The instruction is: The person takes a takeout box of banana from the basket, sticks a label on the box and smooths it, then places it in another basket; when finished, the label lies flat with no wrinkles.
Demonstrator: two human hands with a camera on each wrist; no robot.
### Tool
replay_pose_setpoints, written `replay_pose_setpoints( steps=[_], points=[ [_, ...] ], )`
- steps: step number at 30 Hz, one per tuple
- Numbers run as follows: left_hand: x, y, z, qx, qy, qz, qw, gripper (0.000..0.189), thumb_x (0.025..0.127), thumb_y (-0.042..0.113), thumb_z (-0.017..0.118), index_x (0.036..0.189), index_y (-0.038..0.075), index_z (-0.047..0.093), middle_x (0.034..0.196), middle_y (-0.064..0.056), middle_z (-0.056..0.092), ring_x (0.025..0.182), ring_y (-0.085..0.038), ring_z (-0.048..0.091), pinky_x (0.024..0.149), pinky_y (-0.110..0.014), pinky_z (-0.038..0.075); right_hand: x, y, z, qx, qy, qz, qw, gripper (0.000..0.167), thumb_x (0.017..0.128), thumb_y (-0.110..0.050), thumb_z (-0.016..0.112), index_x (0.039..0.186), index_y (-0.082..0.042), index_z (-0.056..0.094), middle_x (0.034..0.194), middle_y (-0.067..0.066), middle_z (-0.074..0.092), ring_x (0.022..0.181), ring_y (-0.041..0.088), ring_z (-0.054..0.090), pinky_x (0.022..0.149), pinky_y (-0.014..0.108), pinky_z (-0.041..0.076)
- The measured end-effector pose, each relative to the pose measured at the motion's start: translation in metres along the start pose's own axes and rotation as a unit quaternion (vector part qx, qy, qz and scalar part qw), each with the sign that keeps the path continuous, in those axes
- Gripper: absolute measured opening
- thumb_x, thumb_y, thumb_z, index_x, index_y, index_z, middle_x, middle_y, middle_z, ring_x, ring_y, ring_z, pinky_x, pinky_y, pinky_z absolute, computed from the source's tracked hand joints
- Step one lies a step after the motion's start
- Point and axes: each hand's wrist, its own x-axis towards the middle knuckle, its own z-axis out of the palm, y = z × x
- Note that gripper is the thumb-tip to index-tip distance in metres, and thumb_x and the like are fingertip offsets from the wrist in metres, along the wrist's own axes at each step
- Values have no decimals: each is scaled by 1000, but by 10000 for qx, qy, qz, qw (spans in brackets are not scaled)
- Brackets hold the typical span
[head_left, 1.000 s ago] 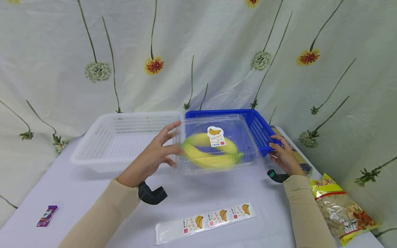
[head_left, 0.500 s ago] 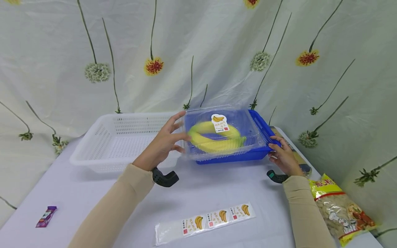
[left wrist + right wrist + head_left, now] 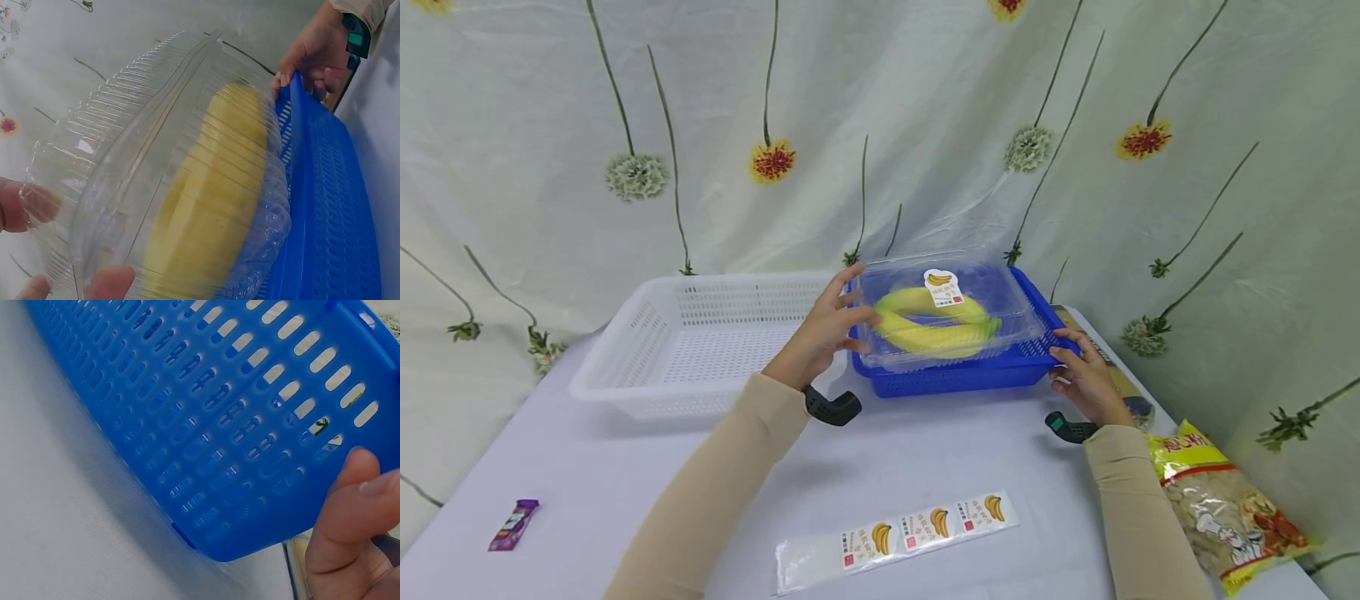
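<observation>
My left hand (image 3: 827, 321) grips the left end of a clear plastic clamshell box (image 3: 887, 358), fingers and thumb spread along its edge. Inside the box lie bananas (image 3: 925, 337), and a white banana sticker (image 3: 943, 287) is on its lid. The box overlaps the blue basket (image 3: 955, 383) from above, tilted in the left wrist view. At that basket's front right corner, my right hand (image 3: 1084, 375) pinches the rim. In the right wrist view, the thumb (image 3: 340, 519) lies against the basket's outer wall.
A white basket (image 3: 625, 387) stands left of the blue one. A strip of banana stickers (image 3: 895, 537) lies in front. To the right are a yellow-topped food bag (image 3: 1225, 508) and another package (image 3: 1123, 379). A small purple packet (image 3: 514, 525) lies at left.
My left hand has carried the clamshell box away from me and slightly right, from in front of the blue basket to over it. The right hand stays at the basket's corner.
</observation>
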Motion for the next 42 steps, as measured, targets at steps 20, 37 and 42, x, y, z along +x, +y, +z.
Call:
replay_pose_setpoints(
  steps=[20, 37, 42],
  points=[
    [37, -12, 15, -173, 369, -387, 9984, 84, 101, 3, 67, 171, 30, 30, 177, -15, 25, 123, -27, 64, 61, -23, 55, 0, 0, 1, 84, 11, -1, 10000, 21, 115, -19, 54, 132, -32, 52, 101, -5, 55, 75, 8, 59, 66, 23, 50],
    [59, -25, 27, 251, 411, -611, 9970, 83, 101, 3, 69, 170, 24, 30, 176, -20, 27, 149, -34, 50, 55, -23, 53, 1, 1, 0, 11, 24, -17, 10000, 22, 114, -22, 56, 133, -32, 52, 110, -3, 53, 77, 9, 59, 67, 23, 50],
    [64, -28, 31, 369, 510, -658, 9958, 83, 100, 3, 69, 170, 23, 30, 175, -21, 28, 154, -35, 43, 61, -24, 56, 1, 2, -1, 4, 26, -22, 10000, 21, 114, -23, 56, 132, -33, 53, 113, -1, 52, 77, 9, 59, 68, 23, 50]
  ],
)
